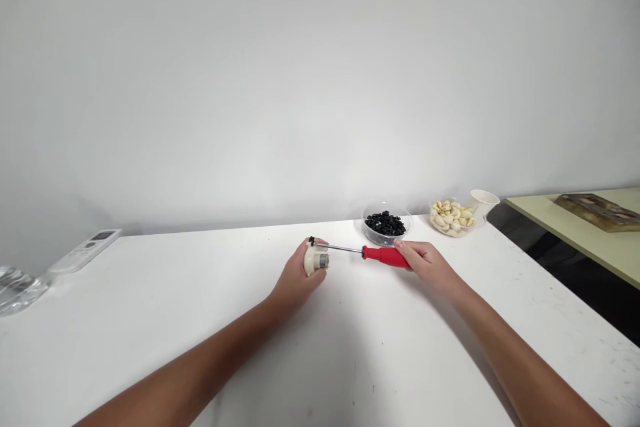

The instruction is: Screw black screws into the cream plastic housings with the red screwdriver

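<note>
My left hand (295, 277) grips a small cream-coloured plastic part (316, 260) with a grey metal end, resting on the white table (200, 320). My right hand (425, 261) holds a screwdriver by its red handle (384, 255). The thin metal shaft (340, 248) runs left, and its tip meets a small black piece at the top of the cream part. Both hands lie low on the table, near its far edge.
Behind the hands stand a clear bowl of dark berries (385, 223), a clear bowl of cashews (453, 217) and a white paper cup (484, 203). A white remote control (85, 251) and a clear object (17, 288) lie far left. A second table (590, 237) stands right.
</note>
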`<control>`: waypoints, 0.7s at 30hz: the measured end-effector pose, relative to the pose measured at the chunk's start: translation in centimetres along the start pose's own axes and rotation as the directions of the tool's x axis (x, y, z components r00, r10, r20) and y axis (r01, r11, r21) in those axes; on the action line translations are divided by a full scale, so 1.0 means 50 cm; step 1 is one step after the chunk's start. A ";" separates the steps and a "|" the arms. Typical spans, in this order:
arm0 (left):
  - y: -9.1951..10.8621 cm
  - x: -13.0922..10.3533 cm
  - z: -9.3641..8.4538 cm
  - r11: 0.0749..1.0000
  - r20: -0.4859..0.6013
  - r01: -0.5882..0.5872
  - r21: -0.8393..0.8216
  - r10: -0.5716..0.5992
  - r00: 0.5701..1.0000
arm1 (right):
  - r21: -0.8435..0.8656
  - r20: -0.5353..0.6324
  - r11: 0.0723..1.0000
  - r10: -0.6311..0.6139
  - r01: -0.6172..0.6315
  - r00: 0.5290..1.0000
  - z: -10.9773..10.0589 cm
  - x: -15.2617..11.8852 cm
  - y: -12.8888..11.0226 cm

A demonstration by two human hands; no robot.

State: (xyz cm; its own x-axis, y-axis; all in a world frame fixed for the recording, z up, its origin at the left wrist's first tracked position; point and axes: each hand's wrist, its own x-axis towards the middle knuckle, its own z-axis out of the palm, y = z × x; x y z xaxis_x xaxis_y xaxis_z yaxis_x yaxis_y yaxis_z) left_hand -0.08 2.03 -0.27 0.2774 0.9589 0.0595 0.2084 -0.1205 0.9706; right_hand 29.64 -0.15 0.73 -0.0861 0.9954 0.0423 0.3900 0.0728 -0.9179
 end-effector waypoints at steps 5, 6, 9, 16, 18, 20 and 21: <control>0.000 0.000 0.003 0.999 -0.012 0.007 0.041 -0.006 1.000 | -0.045 -0.052 0.997 -0.057 0.054 0.997 -0.003 0.001 -0.006; -0.001 0.000 0.003 0.999 -0.016 0.009 0.052 -0.008 1.000 | -0.049 -0.053 0.997 -0.063 0.061 0.997 -0.004 -0.002 -0.010; -0.002 0.000 0.003 0.998 -0.017 0.012 0.068 -0.011 1.000 | -0.031 -0.053 0.997 -0.077 0.075 0.996 -0.007 -0.012 -0.023; 0.002 0.003 -0.001 0.997 0.062 -0.020 0.073 0.015 0.998 | -0.044 -0.022 0.994 -0.105 0.104 0.994 -0.005 -0.024 -0.029; 0.001 0.002 -0.002 0.996 0.078 -0.034 0.084 0.028 0.997 | 0.031 -0.018 0.999 -0.006 0.007 1.000 -0.002 -0.019 -0.025; -0.001 0.000 -0.002 0.993 0.065 -0.045 0.107 0.038 0.997 | 0.159 0.048 0.979 0.125 -0.131 0.991 0.001 -0.012 -0.018; -0.002 -0.001 -0.002 0.992 0.052 -0.045 0.122 0.039 0.998 | 0.230 0.110 0.951 0.185 -0.206 0.976 0.003 -0.008 -0.014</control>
State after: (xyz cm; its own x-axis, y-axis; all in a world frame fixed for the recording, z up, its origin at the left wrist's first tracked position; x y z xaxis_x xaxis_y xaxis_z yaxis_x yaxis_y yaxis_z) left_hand -0.20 2.01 -0.37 0.3334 0.9389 0.0854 0.3080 -0.1941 0.9314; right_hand 29.26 -0.60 1.28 -0.1130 0.9786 -0.1721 0.1782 -0.1505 -0.9724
